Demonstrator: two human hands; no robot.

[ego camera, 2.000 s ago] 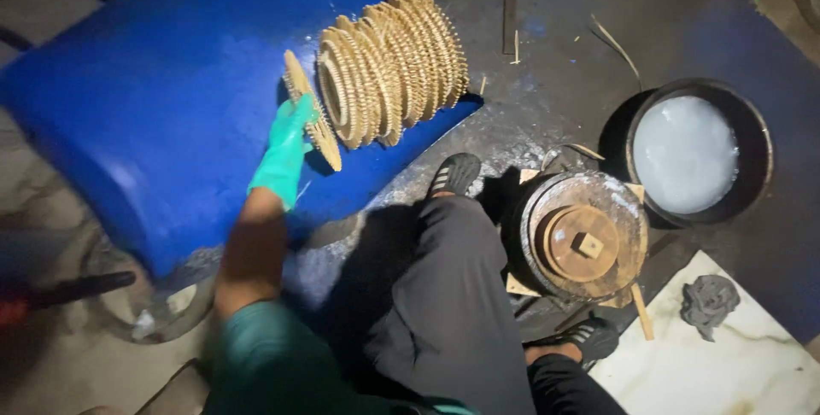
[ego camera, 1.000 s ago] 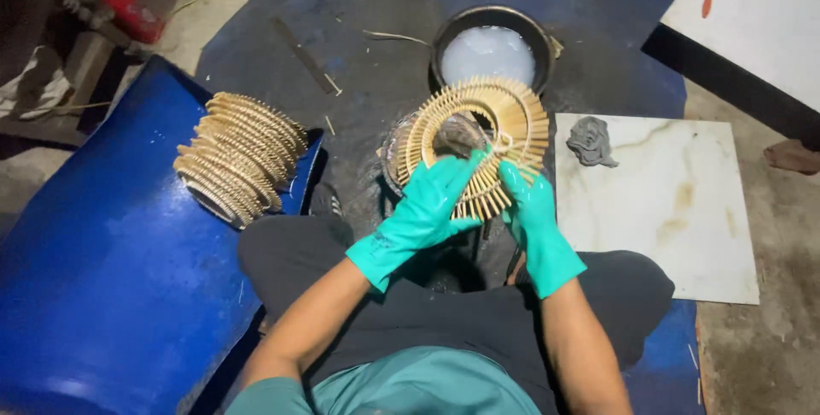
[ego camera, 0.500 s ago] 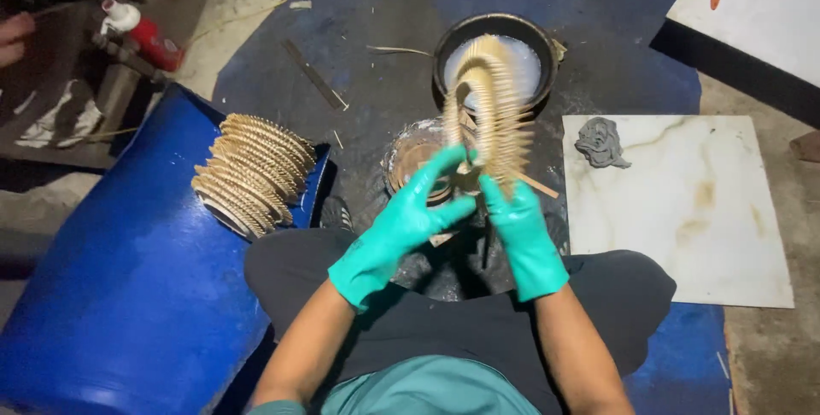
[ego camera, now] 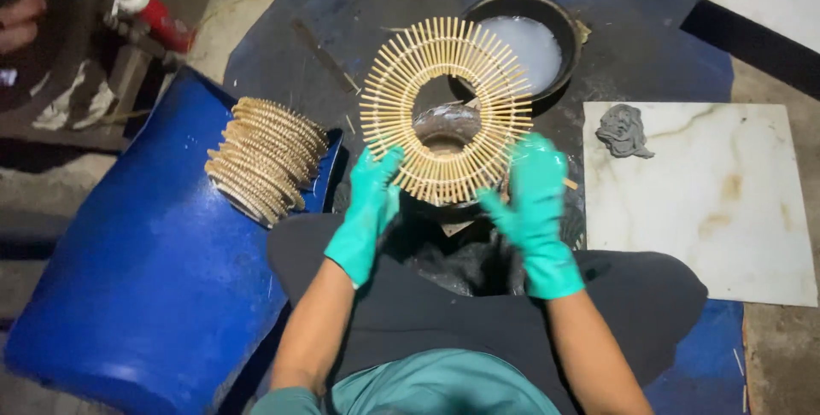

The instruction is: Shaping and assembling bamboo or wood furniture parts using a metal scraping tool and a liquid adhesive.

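Stick ring [ego camera: 446, 112] held up; stacked rings [ego camera: 266, 157] left (basin [ego camera: 531, 41] behind).

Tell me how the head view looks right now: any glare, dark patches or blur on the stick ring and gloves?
Head view: the stick ring is sharp and evenly lit; the left hand and right hand show slight motion softness; the bowl of white liquid glares a little; the top left corner and lap are in deep shadow; the marble tile is bright, not blown out.

A stack of woven rings [ego camera: 266, 157] lies on a blue barrel [ego camera: 145, 287]. A black basin of cloudy water [ego camera: 531, 43] sits near a marble tile [ego camera: 709, 210] bearing a grey clay lump [ego camera: 623, 131].
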